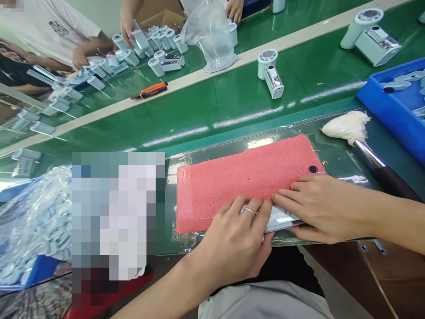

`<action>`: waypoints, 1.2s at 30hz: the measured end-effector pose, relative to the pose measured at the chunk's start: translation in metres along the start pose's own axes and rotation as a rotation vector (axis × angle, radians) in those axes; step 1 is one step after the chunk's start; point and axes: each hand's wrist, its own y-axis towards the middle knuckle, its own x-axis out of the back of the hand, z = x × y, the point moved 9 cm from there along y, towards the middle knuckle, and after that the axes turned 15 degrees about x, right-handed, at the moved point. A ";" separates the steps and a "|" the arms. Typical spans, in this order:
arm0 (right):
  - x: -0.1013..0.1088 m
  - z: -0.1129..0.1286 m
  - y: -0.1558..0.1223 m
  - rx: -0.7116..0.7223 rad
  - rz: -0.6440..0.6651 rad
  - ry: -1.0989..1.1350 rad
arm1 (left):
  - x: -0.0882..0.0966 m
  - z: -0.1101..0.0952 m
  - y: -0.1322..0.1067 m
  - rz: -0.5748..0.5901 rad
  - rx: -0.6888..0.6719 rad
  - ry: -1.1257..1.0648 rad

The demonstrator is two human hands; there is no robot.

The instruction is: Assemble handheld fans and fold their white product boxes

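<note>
A pale blue plastic piece with printed lettering lies at the front edge of a pink foam pad. My left hand, with a ring on one finger, closes over the left end of the piece. From the other side, my right hand grips its right end, fingertips pressed on the top edge and thumb below. Both hands hide much of the piece. Near my right fingers, a small dark disc rests on the pad.
Right of the pad are a cloth-wrapped metal tool and a blue bin of pale parts. Assembled pale blue devices stand on the green belt, beyond which orange-handled pliers lie. Co-workers' hands handle similar parts. A bag of parts sits left.
</note>
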 end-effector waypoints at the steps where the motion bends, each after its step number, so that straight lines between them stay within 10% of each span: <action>1: 0.001 -0.001 -0.001 -0.014 -0.008 0.010 | 0.000 0.004 0.002 0.044 0.027 -0.062; 11: -0.001 -0.016 -0.029 -0.690 -0.243 0.579 | 0.019 0.075 0.016 -0.113 0.414 -0.573; 18: -0.015 -0.031 -0.017 -1.002 -0.273 0.717 | 0.002 0.094 -0.019 -0.243 0.392 -0.344; 30: 0.006 -0.214 0.081 -1.239 -0.132 0.200 | -0.013 0.092 -0.039 -0.574 0.274 -0.135; 36: -0.004 -0.251 0.127 -1.280 -0.130 0.160 | -0.044 0.112 -0.031 -0.530 0.278 -0.074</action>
